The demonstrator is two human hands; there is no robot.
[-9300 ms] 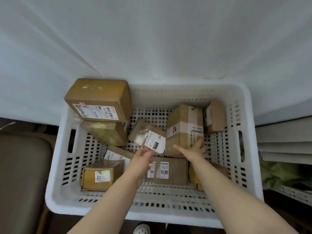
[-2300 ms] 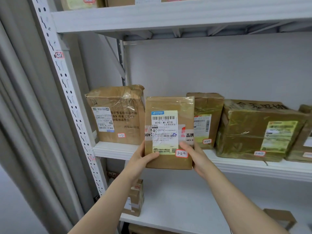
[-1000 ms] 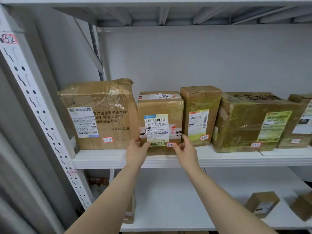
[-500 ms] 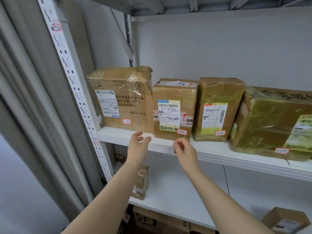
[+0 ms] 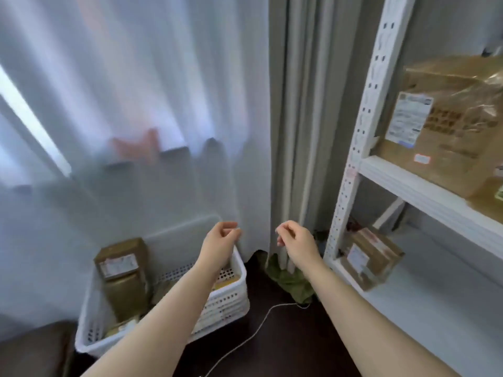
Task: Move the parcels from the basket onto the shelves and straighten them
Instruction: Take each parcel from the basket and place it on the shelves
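The white perforated basket [image 5: 226, 297] stands on the floor at lower left with several brown parcels in it; a tall labelled one [image 5: 122, 270] leans at its left side. My left hand [image 5: 219, 244] hangs above the basket's right end, fingers loosely curled and holding nothing. My right hand [image 5: 295, 244] is level with it, a little to the right and in front of the curtain, also loosely curled and empty. On the right, the white shelf [image 5: 424, 186] carries a large taped parcel [image 5: 446, 126]. A smaller parcel [image 5: 373, 257] lies on the lower shelf.
A sheer white curtain [image 5: 122, 104] and a grey drape [image 5: 299, 118] hang behind the basket. The shelf's perforated upright [image 5: 356, 148] stands right of my hands. A white cable [image 5: 253, 333] runs over the dark floor, near a green cloth [image 5: 291, 281]. A brown cushion edge [image 5: 30, 349] sits lower left.
Both hands let go of the parcel placed on the shelf and drew back. My view swung left and down, from the shelf row to the basket on the floor.
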